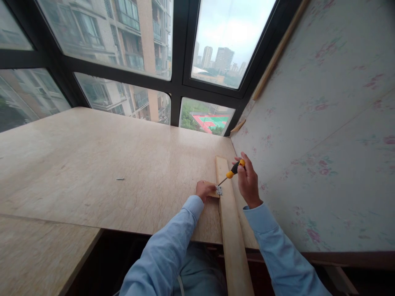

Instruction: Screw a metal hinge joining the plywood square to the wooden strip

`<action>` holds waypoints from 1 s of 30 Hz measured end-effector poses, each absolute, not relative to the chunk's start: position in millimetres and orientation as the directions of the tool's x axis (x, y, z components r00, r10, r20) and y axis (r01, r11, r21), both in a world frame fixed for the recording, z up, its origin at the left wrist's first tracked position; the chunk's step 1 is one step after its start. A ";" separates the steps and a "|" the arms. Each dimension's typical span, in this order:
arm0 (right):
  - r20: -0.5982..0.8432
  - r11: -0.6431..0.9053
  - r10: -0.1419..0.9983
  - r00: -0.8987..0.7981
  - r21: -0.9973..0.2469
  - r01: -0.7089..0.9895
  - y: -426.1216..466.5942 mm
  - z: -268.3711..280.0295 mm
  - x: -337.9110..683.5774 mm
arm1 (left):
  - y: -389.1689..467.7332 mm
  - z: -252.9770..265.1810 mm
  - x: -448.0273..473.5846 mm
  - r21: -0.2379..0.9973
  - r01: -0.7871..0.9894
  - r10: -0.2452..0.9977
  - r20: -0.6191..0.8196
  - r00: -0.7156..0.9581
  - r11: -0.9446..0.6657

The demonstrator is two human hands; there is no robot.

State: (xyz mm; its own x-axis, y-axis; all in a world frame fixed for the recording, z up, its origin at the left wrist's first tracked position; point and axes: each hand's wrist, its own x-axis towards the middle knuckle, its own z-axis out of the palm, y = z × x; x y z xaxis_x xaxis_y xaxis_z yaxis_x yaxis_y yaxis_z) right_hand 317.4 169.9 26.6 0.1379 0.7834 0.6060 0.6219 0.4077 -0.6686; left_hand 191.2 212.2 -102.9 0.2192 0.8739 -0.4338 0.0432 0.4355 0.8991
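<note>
In my right hand (248,183) is a yellow-and-black screwdriver (235,168), its shaft slanting down to the left. The screwdriver's tip meets a small metal hinge (219,190), which lies across the joint between a long wooden board (231,222) and a short wooden piece (213,195). My left hand (205,190) is closed over the short piece, with its fingertips beside the hinge and the screwdriver tip. Whether a screw sits under the tip is too small to tell. The long board lies along the right side of the counter, and its near end sticks out past the front edge.
A small metal screw (120,179) lies on the beige stone-patterned counter (92,156) to the left. Flowered wallpaper covers the wall (324,144) close on the right. Dark-framed windows (177,82) stand behind the counter. A dark gap (117,250) opens below its front edge.
</note>
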 end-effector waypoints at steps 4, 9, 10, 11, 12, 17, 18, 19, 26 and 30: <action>0.576 0.383 0.803 0.151 -0.694 0.610 169.1 34.1 321.8 | 211.9 -99.4 190.7 0.865 0.001 0.852 -0.494 0.174 0.501; 0.665 0.302 0.735 0.130 -0.493 0.816 170.8 40.5 324.3 | 211.4 -97.2 190.3 0.855 -0.051 0.852 -0.505 0.141 0.515; 0.669 0.289 0.731 0.133 -0.479 0.829 171.4 40.1 323.9 | 211.3 -97.2 190.2 0.852 -0.071 0.851 -0.507 0.139 0.519; 0.664 0.282 0.734 0.145 -0.492 0.824 172.1 39.0 323.4 | 211.1 -97.3 190.1 0.847 -0.084 0.848 -0.511 0.141 0.525; 0.647 0.284 0.746 0.161 -0.527 0.801 173.0 37.5 322.9 | 211.0 -97.5 190.1 0.843 -0.089 0.844 -0.516 0.145 0.530; 0.432 0.308 0.876 0.213 -0.842 0.443 176.7 29.4 323.9 | 211.3 -99.0 190.3 0.836 -0.118 0.841 -0.516 0.164 0.536; 0.389 0.296 0.896 0.213 -0.883 0.365 176.9 28.7 325.0 | 211.5 -99.7 190.5 0.837 -0.121 0.843 -0.513 0.163 0.533; 0.354 0.283 0.912 0.210 -0.909 0.306 176.7 28.6 326.1 | 211.7 -100.5 190.7 0.839 -0.121 0.845 -0.510 0.162 0.530; 0.344 0.241 0.920 0.187 -0.874 0.422 170.8 38.2 329.2 | 212.1 -103.3 191.3 0.833 -0.185 0.852 -0.496 0.166 0.521; 0.507 0.168 0.817 0.277 -0.667 0.726 171.5 38.7 325.7 | 210.8 -100.7 190.6 0.827 -0.206 0.852 -0.500 0.159 0.524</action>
